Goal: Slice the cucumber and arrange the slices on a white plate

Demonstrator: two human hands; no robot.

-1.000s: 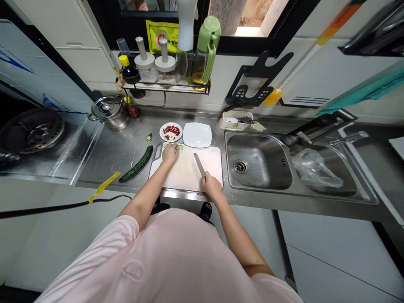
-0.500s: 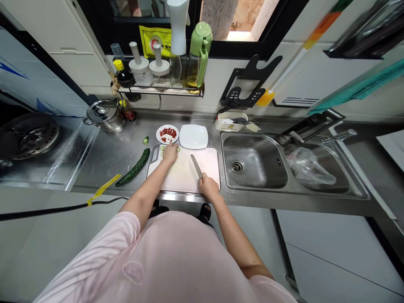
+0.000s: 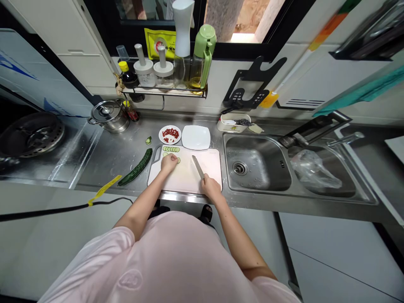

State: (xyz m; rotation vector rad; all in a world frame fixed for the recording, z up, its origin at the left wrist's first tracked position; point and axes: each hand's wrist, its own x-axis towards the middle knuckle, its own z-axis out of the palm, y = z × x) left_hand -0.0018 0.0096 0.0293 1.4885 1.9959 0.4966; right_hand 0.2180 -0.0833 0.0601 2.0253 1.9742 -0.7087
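My right hand [image 3: 211,187] grips a kitchen knife [image 3: 198,166] by its handle, the blade lying low over the white cutting board [image 3: 186,181] and pointing away from me. On the board's left half, my left hand [image 3: 169,163] has its fingers pinched together at a cucumber slice [image 3: 179,160]. Just beyond it lies a neat row of overlapping cucumber slices [image 3: 171,149]. More slices are partly covered by the fingers. A long uncut cucumber [image 3: 136,167] rests on the steel counter left of the board, with a small cucumber end piece [image 3: 148,140] behind it.
Behind the board stand a small plate [image 3: 161,139] of chopped red pieces and a white square plate [image 3: 196,137]. To the right is a double sink [image 3: 257,166] with a plastic bag [image 3: 315,168]. A lidded pot [image 3: 110,118] stands back left, below a condiment shelf [image 3: 164,92].
My left hand has drawn back toward me from the row of slices, uncovering it, and its fingers are now pinched at a single slice. The knife hand stays almost in place.
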